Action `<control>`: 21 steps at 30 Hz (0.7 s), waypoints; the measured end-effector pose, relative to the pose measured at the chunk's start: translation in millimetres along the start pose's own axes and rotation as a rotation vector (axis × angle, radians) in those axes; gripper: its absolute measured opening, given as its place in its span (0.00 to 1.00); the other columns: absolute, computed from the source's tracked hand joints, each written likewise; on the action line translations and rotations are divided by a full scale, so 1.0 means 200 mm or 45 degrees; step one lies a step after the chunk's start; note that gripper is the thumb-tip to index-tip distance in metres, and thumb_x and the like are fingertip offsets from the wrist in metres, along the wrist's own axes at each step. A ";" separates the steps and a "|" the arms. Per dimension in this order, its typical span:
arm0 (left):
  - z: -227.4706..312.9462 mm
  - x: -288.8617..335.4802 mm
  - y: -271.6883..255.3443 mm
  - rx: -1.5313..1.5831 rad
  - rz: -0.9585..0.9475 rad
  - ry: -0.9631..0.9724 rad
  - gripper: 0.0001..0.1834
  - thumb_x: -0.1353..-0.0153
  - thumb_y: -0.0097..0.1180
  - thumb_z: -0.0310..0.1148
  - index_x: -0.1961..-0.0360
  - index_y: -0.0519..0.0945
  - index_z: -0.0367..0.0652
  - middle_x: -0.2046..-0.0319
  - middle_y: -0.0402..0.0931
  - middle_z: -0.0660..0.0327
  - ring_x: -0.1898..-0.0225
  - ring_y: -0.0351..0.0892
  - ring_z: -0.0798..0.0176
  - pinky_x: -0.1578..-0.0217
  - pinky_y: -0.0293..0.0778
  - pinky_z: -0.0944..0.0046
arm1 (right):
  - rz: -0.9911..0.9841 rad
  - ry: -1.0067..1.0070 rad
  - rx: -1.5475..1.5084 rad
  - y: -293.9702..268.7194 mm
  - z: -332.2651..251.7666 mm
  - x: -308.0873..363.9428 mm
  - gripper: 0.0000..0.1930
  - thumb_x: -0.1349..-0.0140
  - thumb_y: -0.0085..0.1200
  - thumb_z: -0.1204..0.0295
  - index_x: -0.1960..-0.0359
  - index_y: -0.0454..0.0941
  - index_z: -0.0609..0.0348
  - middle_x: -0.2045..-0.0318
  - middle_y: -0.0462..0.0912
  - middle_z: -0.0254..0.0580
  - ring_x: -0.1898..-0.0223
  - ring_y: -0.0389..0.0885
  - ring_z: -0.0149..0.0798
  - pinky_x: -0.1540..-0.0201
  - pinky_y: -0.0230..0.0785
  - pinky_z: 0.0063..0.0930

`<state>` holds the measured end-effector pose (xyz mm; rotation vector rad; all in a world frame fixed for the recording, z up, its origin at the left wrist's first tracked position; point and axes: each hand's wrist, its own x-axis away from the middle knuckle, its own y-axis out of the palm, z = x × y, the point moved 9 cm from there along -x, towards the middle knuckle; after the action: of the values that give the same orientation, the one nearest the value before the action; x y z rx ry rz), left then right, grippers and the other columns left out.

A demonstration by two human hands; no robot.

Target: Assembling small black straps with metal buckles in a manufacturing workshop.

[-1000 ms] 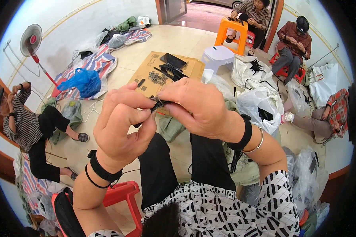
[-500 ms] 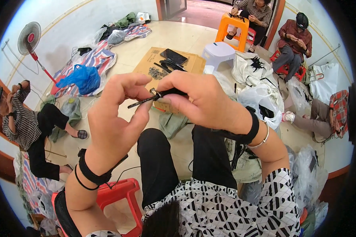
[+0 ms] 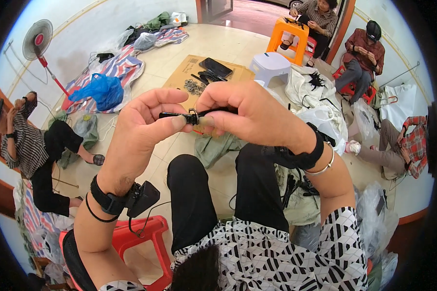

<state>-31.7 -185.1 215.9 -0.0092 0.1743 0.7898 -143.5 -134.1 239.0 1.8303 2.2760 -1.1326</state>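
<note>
Above my knees, both my hands hold one narrow black strap (image 3: 168,115) that carries a small metal ring or buckle (image 3: 193,111). My left hand (image 3: 140,131) pinches the flat end, its thumb pressed on the strap just left of the ring. On the other side of the ring, my right hand (image 3: 257,109) is closed with thumb and fingertips on the strap, whose other end runs back under the palm. The fingers partly hide how strap and ring are joined. Beyond my hands, a pile of small metal rings (image 3: 194,87) and several black straps (image 3: 208,77) lie on a cardboard sheet (image 3: 182,72).
A black phone-like slab (image 3: 215,67) rests on the cardboard. Beside it stands a white stool (image 3: 269,65); an orange stool (image 3: 289,36) is farther back. White bags (image 3: 320,116) lie to the right, a blue bag (image 3: 99,92) and a fan (image 3: 37,40) to the left. Several people sit around.
My left thumb has come down onto the strap, and the left wrist has turned. The strap has gone from slanting to nearly level. Both hands remain close together at the ring.
</note>
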 end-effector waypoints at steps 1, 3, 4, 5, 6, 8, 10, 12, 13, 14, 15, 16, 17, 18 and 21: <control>-0.01 0.00 -0.01 0.002 0.005 0.000 0.20 0.49 0.57 0.24 0.53 0.70 0.32 0.67 0.74 0.61 0.65 0.77 0.67 0.59 0.74 0.69 | -0.005 0.000 -0.001 0.01 0.00 0.00 0.04 0.45 0.50 0.79 0.68 0.74 0.64 0.79 0.78 0.38 0.78 0.76 0.28 0.75 0.67 0.23; -0.04 0.01 -0.01 0.070 0.002 -0.032 0.21 0.49 0.57 0.24 0.52 0.70 0.33 0.67 0.75 0.61 0.65 0.78 0.67 0.58 0.75 0.68 | -0.009 -0.003 0.030 0.02 0.00 0.00 0.04 0.45 0.50 0.79 0.68 0.73 0.64 0.79 0.78 0.37 0.78 0.76 0.28 0.74 0.66 0.24; -0.04 0.01 -0.01 0.075 0.005 -0.034 0.21 0.49 0.57 0.24 0.52 0.70 0.33 0.67 0.75 0.61 0.65 0.78 0.67 0.58 0.75 0.68 | -0.014 0.001 0.030 0.02 0.00 0.00 0.04 0.45 0.50 0.79 0.68 0.73 0.64 0.79 0.78 0.37 0.78 0.76 0.28 0.74 0.66 0.24; -0.05 0.01 0.01 0.096 -0.051 -0.074 0.21 0.48 0.57 0.24 0.52 0.70 0.32 0.67 0.75 0.60 0.64 0.78 0.67 0.58 0.74 0.69 | -0.051 0.046 -0.041 0.03 0.02 0.01 0.04 0.45 0.50 0.78 0.67 0.73 0.64 0.79 0.78 0.37 0.77 0.76 0.28 0.73 0.67 0.23; -0.05 0.01 0.03 0.114 -0.105 -0.111 0.21 0.46 0.57 0.24 0.51 0.69 0.31 0.66 0.76 0.59 0.64 0.79 0.67 0.58 0.74 0.69 | -0.090 0.088 -0.112 0.04 0.03 0.01 0.04 0.45 0.50 0.78 0.67 0.73 0.64 0.79 0.78 0.38 0.77 0.77 0.29 0.73 0.67 0.23; -0.07 0.02 0.02 0.104 -0.136 -0.182 0.22 0.46 0.57 0.24 0.50 0.69 0.31 0.66 0.76 0.59 0.64 0.79 0.66 0.59 0.75 0.69 | -0.122 0.053 -0.112 0.06 0.04 0.02 0.04 0.44 0.49 0.79 0.66 0.72 0.64 0.77 0.77 0.36 0.75 0.76 0.27 0.71 0.67 0.21; -0.09 0.03 0.02 0.096 -0.176 -0.258 0.23 0.46 0.57 0.25 0.49 0.68 0.31 0.66 0.76 0.58 0.64 0.80 0.66 0.60 0.75 0.70 | -0.148 0.024 -0.113 0.09 0.05 0.02 0.04 0.43 0.48 0.80 0.66 0.71 0.64 0.74 0.76 0.34 0.73 0.76 0.25 0.70 0.68 0.19; -0.13 0.03 0.01 -0.047 -0.214 -0.340 0.24 0.45 0.57 0.25 0.48 0.67 0.32 0.66 0.77 0.58 0.66 0.80 0.65 0.62 0.75 0.71 | -0.153 -0.014 -0.070 0.10 0.04 0.02 0.04 0.45 0.50 0.79 0.67 0.72 0.64 0.78 0.77 0.37 0.74 0.78 0.29 0.71 0.68 0.22; -0.13 0.03 0.01 -0.043 -0.214 -0.342 0.24 0.45 0.57 0.25 0.48 0.67 0.32 0.66 0.77 0.58 0.66 0.80 0.65 0.62 0.75 0.71 | -0.156 -0.009 -0.071 0.10 0.04 0.02 0.04 0.45 0.50 0.79 0.67 0.72 0.64 0.78 0.77 0.37 0.74 0.78 0.29 0.71 0.68 0.22; -0.13 0.03 0.02 -0.077 -0.232 -0.328 0.23 0.45 0.57 0.25 0.48 0.67 0.32 0.67 0.77 0.58 0.67 0.80 0.66 0.62 0.75 0.71 | -0.169 -0.025 -0.057 0.10 0.04 0.02 0.04 0.45 0.50 0.79 0.67 0.72 0.64 0.78 0.77 0.37 0.74 0.78 0.29 0.71 0.68 0.23; -0.13 0.03 0.02 -0.114 -0.246 -0.314 0.23 0.45 0.57 0.25 0.48 0.67 0.32 0.68 0.78 0.58 0.67 0.80 0.66 0.63 0.75 0.72 | -0.184 -0.045 -0.045 0.11 0.04 0.02 0.04 0.45 0.49 0.79 0.67 0.72 0.64 0.78 0.77 0.37 0.74 0.78 0.29 0.71 0.68 0.23; -0.13 0.03 0.01 -0.111 -0.243 -0.316 0.23 0.45 0.57 0.25 0.48 0.67 0.32 0.68 0.78 0.58 0.67 0.80 0.66 0.63 0.75 0.72 | -0.187 -0.043 -0.048 0.11 0.04 0.02 0.04 0.45 0.49 0.79 0.67 0.72 0.64 0.78 0.77 0.37 0.74 0.78 0.29 0.71 0.68 0.23; -0.13 0.03 0.01 -0.143 -0.236 -0.304 0.23 0.45 0.58 0.25 0.49 0.67 0.32 0.69 0.78 0.58 0.68 0.80 0.67 0.63 0.75 0.72 | -0.196 0.001 -0.072 0.12 0.05 0.01 0.04 0.45 0.49 0.79 0.67 0.72 0.63 0.78 0.77 0.37 0.74 0.78 0.29 0.71 0.68 0.23; -0.12 0.03 0.01 -0.174 -0.231 -0.290 0.22 0.45 0.58 0.25 0.49 0.67 0.32 0.70 0.78 0.58 0.68 0.80 0.68 0.64 0.74 0.72 | -0.203 0.046 -0.093 0.12 0.07 0.01 0.04 0.45 0.49 0.79 0.67 0.72 0.63 0.78 0.77 0.36 0.74 0.78 0.29 0.72 0.68 0.23; -0.12 0.01 0.00 -0.259 -0.227 -0.211 0.19 0.45 0.57 0.24 0.52 0.68 0.32 0.72 0.78 0.58 0.69 0.79 0.70 0.65 0.74 0.73 | -0.225 0.147 -0.142 0.13 0.12 0.02 0.04 0.44 0.49 0.79 0.66 0.73 0.62 0.78 0.77 0.35 0.74 0.77 0.27 0.72 0.68 0.21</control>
<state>-33.2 -185.3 191.3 -0.1493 -0.0640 0.6240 -132.6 -141.0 206.2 1.7261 2.5521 -0.9177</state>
